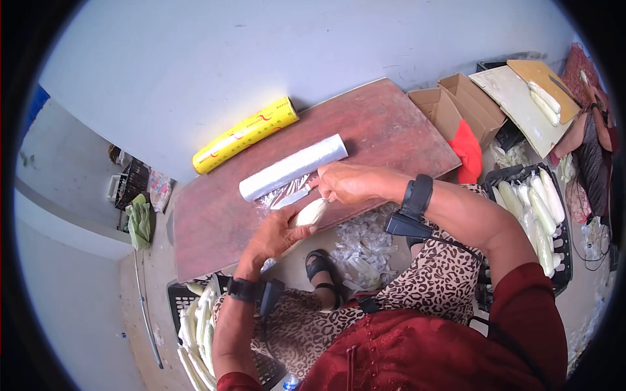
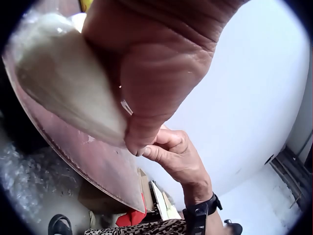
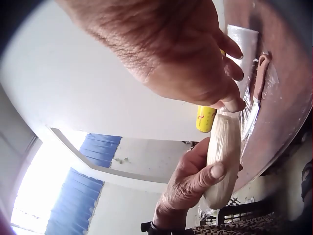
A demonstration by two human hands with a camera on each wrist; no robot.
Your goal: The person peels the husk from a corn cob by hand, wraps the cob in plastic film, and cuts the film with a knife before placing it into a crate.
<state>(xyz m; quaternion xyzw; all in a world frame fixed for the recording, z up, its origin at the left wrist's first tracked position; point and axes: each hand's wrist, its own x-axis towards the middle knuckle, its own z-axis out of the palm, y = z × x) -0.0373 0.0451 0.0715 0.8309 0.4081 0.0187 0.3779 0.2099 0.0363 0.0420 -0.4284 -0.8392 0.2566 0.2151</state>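
Observation:
A pale, husk-like vegetable (image 1: 312,213) lies in the left hand (image 1: 277,233), whose fingers and thumb curl round it; the right wrist view shows the thumb along the vegetable (image 3: 224,147). At its upper end the right hand (image 1: 352,182) pinches with thumb and forefinger, on what looks like clear film. In the left wrist view the vegetable (image 2: 68,78) looms large beside the left hand (image 2: 156,63), with the right hand (image 2: 178,156) beyond. A knife (image 3: 260,81) with a brownish handle rests on the table near a roll of clear film (image 1: 293,168).
On the reddish table (image 1: 391,124) a yellow roll (image 1: 246,135) lies at the back. Crates of pale vegetables (image 1: 538,215) stand at both sides. Plastic scraps (image 1: 365,251) cover floor below. Cardboard boxes (image 1: 473,107) and a red cloth (image 1: 465,153) are at the right; another person sits beyond.

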